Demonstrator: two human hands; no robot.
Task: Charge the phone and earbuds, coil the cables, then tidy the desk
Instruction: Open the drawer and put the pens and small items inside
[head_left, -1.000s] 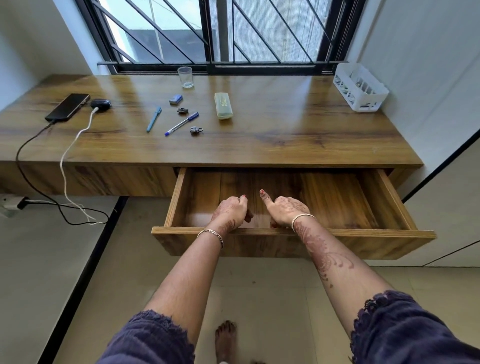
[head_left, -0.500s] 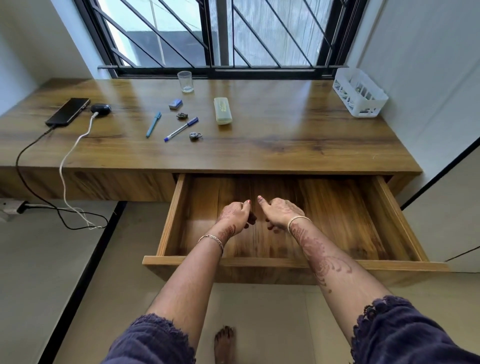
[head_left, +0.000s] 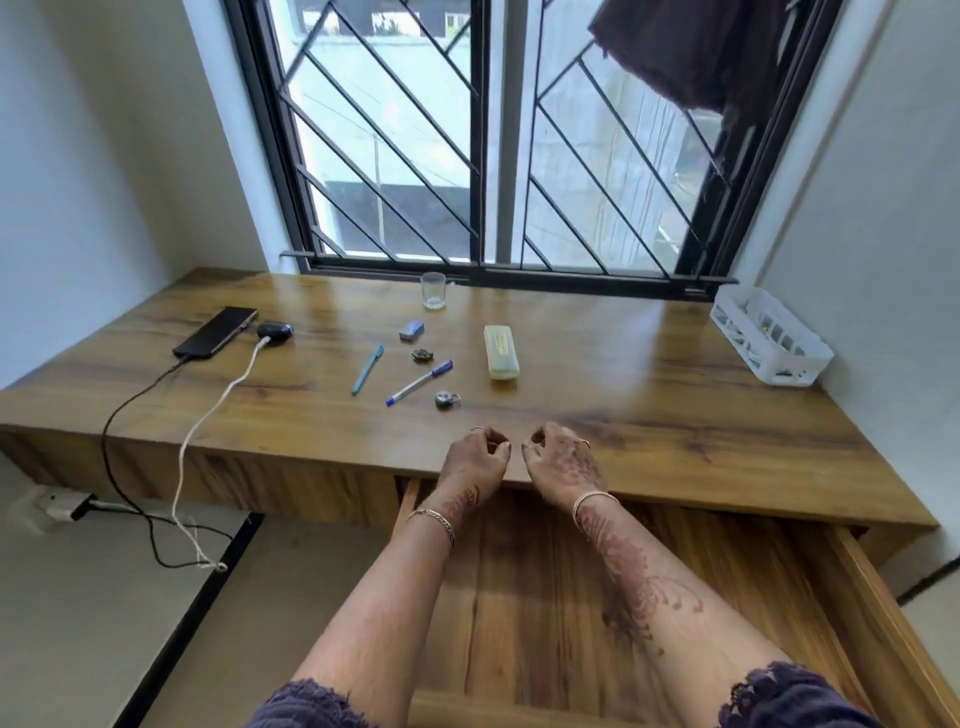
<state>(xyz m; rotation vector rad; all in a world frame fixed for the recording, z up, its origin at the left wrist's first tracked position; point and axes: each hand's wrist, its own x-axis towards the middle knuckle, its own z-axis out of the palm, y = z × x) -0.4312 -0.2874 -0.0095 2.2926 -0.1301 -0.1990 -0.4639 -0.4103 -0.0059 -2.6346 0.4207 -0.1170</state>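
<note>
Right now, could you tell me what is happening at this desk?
A person is tidying a wooden desk. The phone and earbud case lie plugged in at the left. The drawer below is open and looks empty. The left hand and right hand hover empty, fingers curled, over the desk's front edge. Two pens, small bits, a case and a glass lie beyond them.
</note>
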